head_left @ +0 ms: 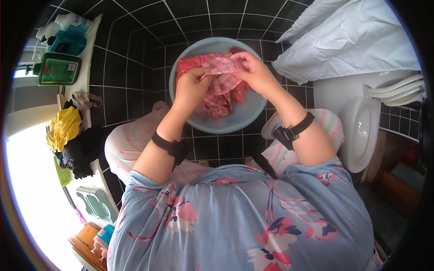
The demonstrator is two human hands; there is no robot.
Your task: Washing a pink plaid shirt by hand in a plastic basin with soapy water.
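A round light-blue basin [253,110] stands on the dark tiled floor in front of me. Inside it lies a bunched red and pink plaid cloth [218,107], partly in cloudy water. Both hands hold a section of this cloth up above the basin, stretched between them. My left hand [192,85] pinches its left end between thumb and fingers. On the other side, my right hand [255,72] grips the right end, thumb underneath and fingers curled over the edge. The garment's kind cannot be made out from its folds.
To the left, a ledge holds a green bottle [58,69], teal bottles, a yellow cloth [64,128] and a black cloth [83,151]. A white toilet [361,131] stands at right, below a pale curtain [348,40]. My knees flank the basin's near side.
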